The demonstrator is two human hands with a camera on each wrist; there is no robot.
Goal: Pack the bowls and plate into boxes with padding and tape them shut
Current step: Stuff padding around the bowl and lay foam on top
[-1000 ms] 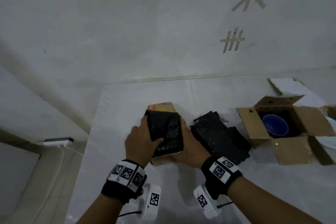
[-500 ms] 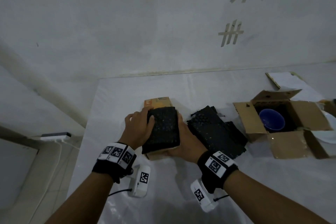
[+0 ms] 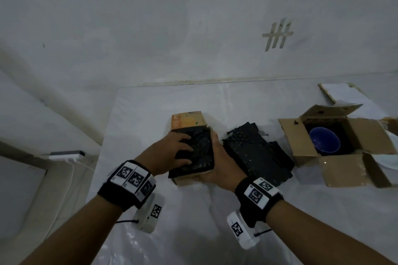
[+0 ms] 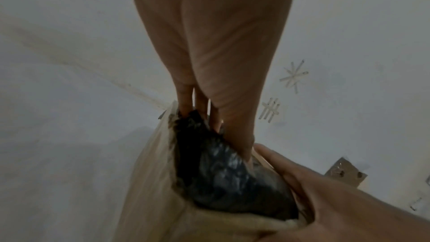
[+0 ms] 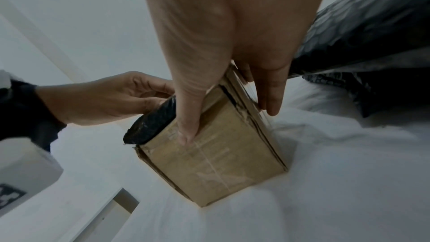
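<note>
my left hand (image 3: 170,153) lies on top of the black bubble wrap (image 3: 198,153) that fills the open top of the small cardboard box (image 3: 189,178). the fingers (image 4: 186,98) are extended and press down into the wrap; they grip nothing. my right hand (image 3: 217,170) grips the right near corner of the same box, thumb (image 5: 188,117) flat on the near face and fingers (image 5: 270,95) down the right side. the box stands on the counter (image 3: 193,232), which is covered in white sheeting, and its printed orange flap (image 3: 188,121) stands up at the far side.

just right of my right hand lies a loose pile of black bubble wrap (image 3: 256,153), flat on the counter. further right stands a larger open cardboard box (image 3: 342,168) with its flaps spread. inside it a blue bowl (image 3: 325,142) sits on black padding. a white plate (image 3: 389,157) shows partly at the right edge, beside that box; whether it touches the box i cannot tell. a flat piece of cardboard (image 3: 338,92) lies behind the larger box, near the wall. strips of tape (image 3: 277,35) are stuck on the wall above the counter.
</note>
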